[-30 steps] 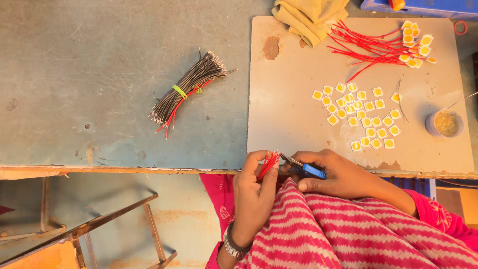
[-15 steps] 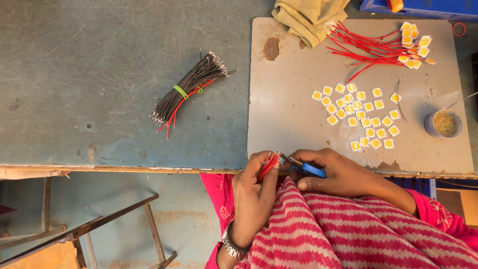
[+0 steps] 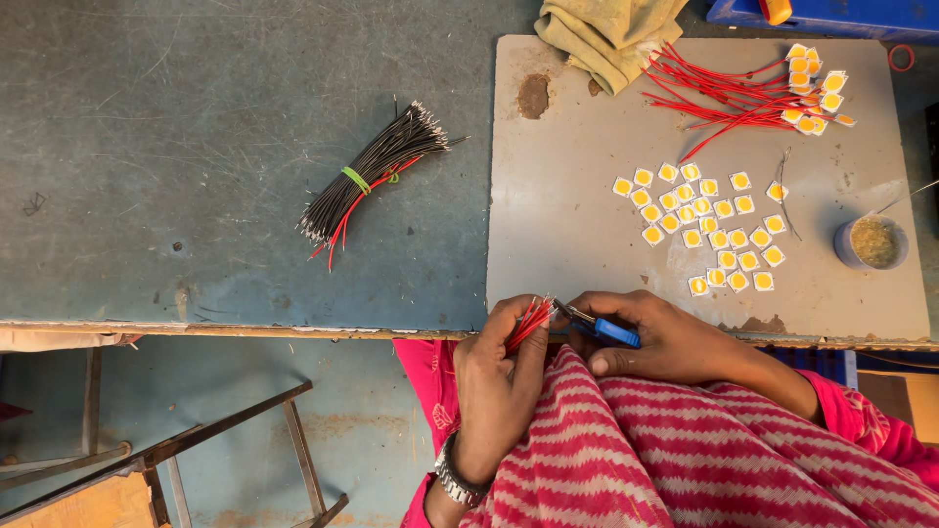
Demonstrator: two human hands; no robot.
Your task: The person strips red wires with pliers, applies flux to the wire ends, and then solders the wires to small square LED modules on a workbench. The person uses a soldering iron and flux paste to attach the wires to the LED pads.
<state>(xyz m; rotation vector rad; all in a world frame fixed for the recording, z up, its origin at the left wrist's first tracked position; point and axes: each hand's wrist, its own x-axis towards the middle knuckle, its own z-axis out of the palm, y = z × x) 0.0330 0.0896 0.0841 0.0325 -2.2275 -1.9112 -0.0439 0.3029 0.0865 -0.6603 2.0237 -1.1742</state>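
At the table's near edge, the left hand grips a small bunch of thin red wires; the right hand clasps blue-handled metal cutters, tips touching the wire ends.

We see the left hand gripping thin red wires; the right hand applies blue-handled pliers to their tips

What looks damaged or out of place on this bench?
The grey mat has a worn brown patch near its top left corner, and a crumpled cloth overlaps its top edge. The square chips lie loosely scattered.
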